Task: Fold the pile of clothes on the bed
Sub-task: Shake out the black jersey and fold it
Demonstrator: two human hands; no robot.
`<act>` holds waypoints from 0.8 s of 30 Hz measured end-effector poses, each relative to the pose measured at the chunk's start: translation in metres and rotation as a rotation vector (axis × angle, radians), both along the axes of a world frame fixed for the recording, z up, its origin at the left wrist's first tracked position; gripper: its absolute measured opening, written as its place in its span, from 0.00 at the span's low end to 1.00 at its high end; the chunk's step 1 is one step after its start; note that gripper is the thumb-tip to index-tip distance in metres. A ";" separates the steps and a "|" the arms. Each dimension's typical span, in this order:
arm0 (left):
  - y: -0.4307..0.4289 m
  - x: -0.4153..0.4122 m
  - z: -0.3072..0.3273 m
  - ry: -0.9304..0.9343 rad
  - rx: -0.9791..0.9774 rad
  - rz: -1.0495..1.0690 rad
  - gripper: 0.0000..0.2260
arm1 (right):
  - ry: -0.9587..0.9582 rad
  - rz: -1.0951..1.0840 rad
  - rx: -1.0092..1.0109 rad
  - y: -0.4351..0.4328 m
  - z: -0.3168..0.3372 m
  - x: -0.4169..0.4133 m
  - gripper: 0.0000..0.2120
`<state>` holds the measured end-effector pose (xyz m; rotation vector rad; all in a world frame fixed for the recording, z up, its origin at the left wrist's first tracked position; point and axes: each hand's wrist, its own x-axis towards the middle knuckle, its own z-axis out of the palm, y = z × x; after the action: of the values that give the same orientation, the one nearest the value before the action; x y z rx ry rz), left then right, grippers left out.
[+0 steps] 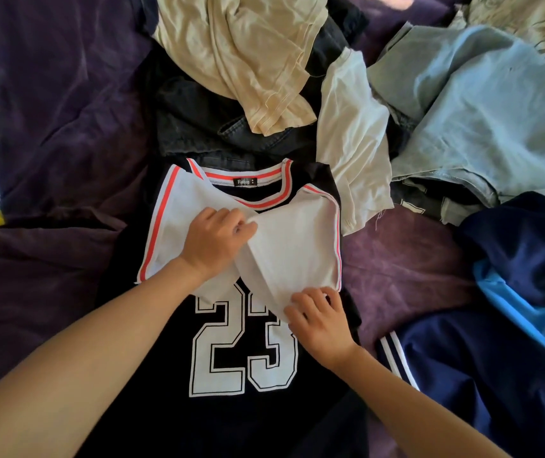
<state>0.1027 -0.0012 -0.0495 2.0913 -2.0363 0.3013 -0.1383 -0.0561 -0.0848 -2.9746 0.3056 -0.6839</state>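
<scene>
Left hand (218, 239) pinches the fabric of the left white sleeve (172, 226) at the chest centre of the jersey (231, 358). Right hand (317, 322) grips the lower edge of the right white sleeve (300, 246). Both sleeves are turned inward over the chest, probably to narrow the garment before the body is folded. The jersey lies flat, number side up, on the purple bed cover (66, 127), nearest the person; the bed's edges are not plainly in view.

Beyond the collar lies the unfolded pile: dark denim (191, 127), a cream garment (248, 61) on it, a pale top (353, 133) and light-blue jeans (479, 110). A navy track garment (512, 358) lies to the right. No container is visible; the bed carries every item directly.
</scene>
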 end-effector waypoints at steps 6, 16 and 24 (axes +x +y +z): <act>0.039 0.008 -0.026 -0.247 0.236 -0.182 0.13 | 0.352 0.146 -0.093 0.007 -0.006 -0.002 0.22; -0.008 0.107 0.016 0.427 0.322 0.994 0.23 | 0.477 -0.512 0.372 -0.142 0.052 0.127 0.18; -0.004 0.141 -0.002 1.073 0.136 1.166 0.20 | 0.582 -0.673 0.773 -0.166 0.026 0.159 0.25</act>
<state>0.2439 -0.0053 -0.0519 2.4142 -0.1816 -0.6817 0.0211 -0.2223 -0.0588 -2.1959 1.2881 0.2812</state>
